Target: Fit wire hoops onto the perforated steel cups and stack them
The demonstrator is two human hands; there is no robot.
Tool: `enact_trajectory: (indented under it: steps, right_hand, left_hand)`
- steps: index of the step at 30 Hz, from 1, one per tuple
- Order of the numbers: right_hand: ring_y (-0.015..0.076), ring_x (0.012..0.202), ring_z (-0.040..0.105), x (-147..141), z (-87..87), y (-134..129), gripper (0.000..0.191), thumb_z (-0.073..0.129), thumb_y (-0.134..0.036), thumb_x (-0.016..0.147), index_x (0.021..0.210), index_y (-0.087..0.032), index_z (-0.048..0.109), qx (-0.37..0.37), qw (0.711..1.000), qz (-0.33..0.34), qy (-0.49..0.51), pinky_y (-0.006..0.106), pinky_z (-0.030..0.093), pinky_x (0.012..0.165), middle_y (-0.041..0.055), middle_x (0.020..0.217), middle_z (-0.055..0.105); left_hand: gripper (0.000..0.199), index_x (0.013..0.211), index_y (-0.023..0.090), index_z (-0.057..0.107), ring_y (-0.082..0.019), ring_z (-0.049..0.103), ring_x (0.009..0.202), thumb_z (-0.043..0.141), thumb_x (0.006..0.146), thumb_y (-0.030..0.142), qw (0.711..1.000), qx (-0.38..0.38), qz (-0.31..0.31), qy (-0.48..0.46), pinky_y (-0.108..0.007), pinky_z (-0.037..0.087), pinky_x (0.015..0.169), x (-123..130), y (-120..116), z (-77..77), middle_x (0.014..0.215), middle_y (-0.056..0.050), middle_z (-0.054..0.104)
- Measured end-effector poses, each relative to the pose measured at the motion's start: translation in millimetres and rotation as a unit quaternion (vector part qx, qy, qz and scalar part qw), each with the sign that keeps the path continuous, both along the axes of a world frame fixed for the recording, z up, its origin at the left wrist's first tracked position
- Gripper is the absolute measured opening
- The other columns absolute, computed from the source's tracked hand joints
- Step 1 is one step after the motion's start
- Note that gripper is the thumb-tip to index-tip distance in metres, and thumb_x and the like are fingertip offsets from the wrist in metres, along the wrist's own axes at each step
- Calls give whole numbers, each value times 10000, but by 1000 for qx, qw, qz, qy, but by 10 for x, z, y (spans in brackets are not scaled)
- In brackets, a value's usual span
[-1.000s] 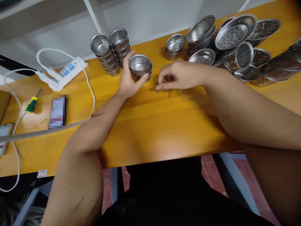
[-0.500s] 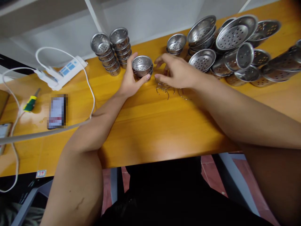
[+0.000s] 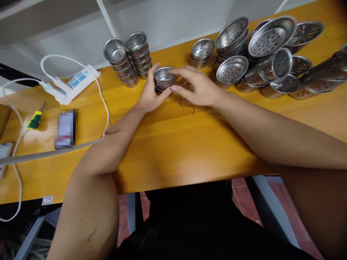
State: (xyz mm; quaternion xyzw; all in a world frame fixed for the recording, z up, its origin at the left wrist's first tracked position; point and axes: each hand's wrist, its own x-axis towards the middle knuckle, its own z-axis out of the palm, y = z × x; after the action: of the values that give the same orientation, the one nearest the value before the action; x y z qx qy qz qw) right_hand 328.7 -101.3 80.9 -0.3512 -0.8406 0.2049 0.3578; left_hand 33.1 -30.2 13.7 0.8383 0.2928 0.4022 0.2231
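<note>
In the head view my left hand is wrapped round the left side of a short stack of perforated metal strainer baskets, thumb across the near side. The stack stands upright on the table. My right hand reaches its right side, with index finger over the rim and thumb close to my left thumb. Those fingers are spread; whether they press on the metal I cannot tell. Beneath my right hand lie several thin curved wire pieces, partly hidden.
Two tall stacks of small strainer baskets stand at the back left. Many larger strainers crowd the right. A power strip, its white cable, a phone and a green-yellow screwdriver lie left on the wooden table.
My right hand has moved left from above the wires to the rim of the basket stack. My left hand keeps its hold, almost unmoved.
</note>
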Motion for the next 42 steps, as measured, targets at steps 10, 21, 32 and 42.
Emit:
enact_trajectory:
  steps: [10, 21, 32, 42]
  right_hand:
    - [509, 1446, 777, -13, -57, 74, 564, 784, -953, 1173, 1352, -448, 959, 16, 998, -15, 66, 792, 668, 1360, 140, 1491, 847]
    - [513, 1610, 720, -12, 10, 70, 508, 754, -900, 1197, 1363, -441, 895, -9, 1000, -12, -7, 798, 584, 1485, 105, 1632, 818]
    - [401, 1364, 812, 172, 95, 86, 927, 858, -1060, 1038, 1691, -407, 776, -46, 995, -85, 11, 661, 650, 1398, 98, 1835, 741]
    - [475, 1500, 825, 195, 173, 33, 791, 812, -807, 1123, 1831, -478, 682, -67, 979, -184, -52, 738, 680, 1416, 60, 2058, 509]
  left_hand:
    - [1285, 2087, 348, 144, -457, 492, 1979, 613, 1147, 1089, 999, 25, -34, 13, -613, 374, 1668, -56, 327, -322, 2104, -204, 437]
    - [1220, 2060, 388, 237, -420, 596, 1896, 691, 1143, 1052, 998, 5, -67, 3, -583, 467, 1618, -153, 366, -285, 2038, -175, 515]
    - [1239, 2049, 331, 263, -451, 520, 1956, 675, 1139, 1064, 1000, 3, -18, 4, -600, 356, 1676, -70, 368, -391, 2080, -211, 465]
    - [1268, 2065, 345, 194, -433, 508, 1968, 636, 1136, 1086, 1000, 20, -6, 7, -584, 398, 1659, -55, 388, -390, 2100, -206, 434]
